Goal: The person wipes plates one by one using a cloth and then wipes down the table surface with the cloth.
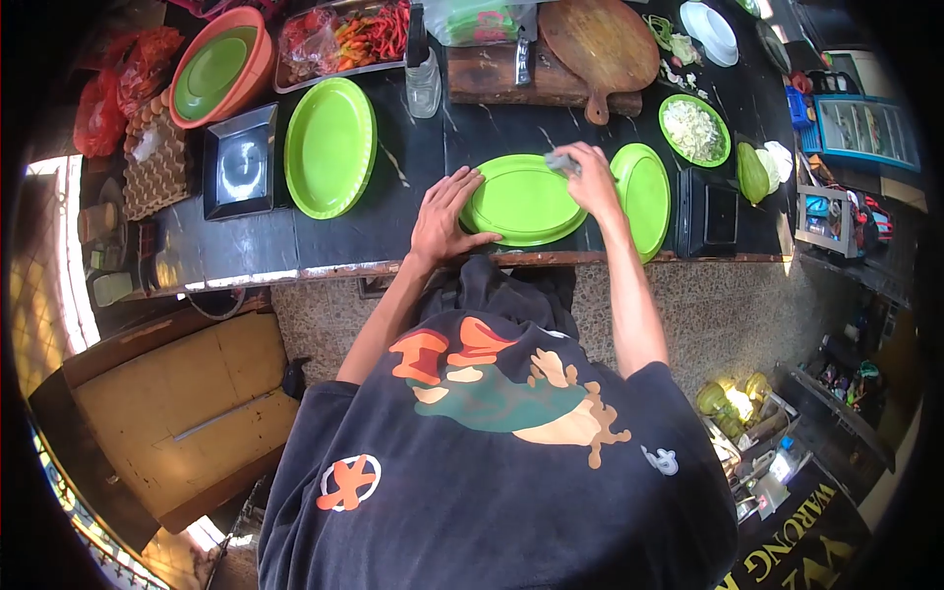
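A: Hands?
B: Two. Left hand: fingers apart, resting on the left end of a green plate. Right hand: clamped on one grey cloth, at the plate's right end.
A: Plate's position?
B: On the black table, near edge. Second oval plate just right; third oval plate well apart, left.
A: Outward?
B: Two black trays: left tray, right tray. One round board. One heap of chopped vegetables.
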### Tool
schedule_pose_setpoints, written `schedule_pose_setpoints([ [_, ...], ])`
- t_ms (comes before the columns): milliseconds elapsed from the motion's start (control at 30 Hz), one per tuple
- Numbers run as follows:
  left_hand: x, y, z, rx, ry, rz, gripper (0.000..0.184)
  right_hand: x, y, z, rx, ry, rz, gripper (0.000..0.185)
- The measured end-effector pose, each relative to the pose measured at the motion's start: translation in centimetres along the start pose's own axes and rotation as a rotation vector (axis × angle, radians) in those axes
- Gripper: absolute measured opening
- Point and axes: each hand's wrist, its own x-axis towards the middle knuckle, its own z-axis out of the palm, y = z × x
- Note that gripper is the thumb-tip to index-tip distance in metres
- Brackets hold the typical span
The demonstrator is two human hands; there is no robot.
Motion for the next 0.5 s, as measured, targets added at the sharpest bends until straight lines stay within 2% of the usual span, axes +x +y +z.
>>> schedule_pose_setpoints([
  [100, -0.1, 0.2, -0.1, 0.015, -0.004, 0.012, 0.103, 2.0, -3.6, 3.5, -0.03, -0.034, -0.124, 0.035],
  [133, 0.0, 0.3, -0.1, 0.02, -0.002, 0.012, 0.104, 2.3, -4.5, 5.8, 0.001, 0.02, -0.213, 0.038],
  [267, -0.2, -0.2, 0.5, -0.023, 0.028, 0.042, 0.104, 2.6, -8.6, 7.8, -0.006, -0.087, -0.256, 0.038],
  [367, -0.2, 0.5, 0.4, 0.053, 0.03, 0.04, 0.104, 3.7, -5.7, 5.7, 0.089, -0.146, -0.29, 0.04],
  [400, -0.1, 0.8, 0.4, 0.049, 0.029, 0.051, 0.104, 3.7, -4.4, 4.8, 0.029, -0.116, -0.262, 0.041],
  [500, -0.1, 1.0, 0.7, 0.098, 0.02, 0.015, 0.102, 2.7, -0.3, 2.3, 0.112, -0.047, -0.115, 0.04],
])
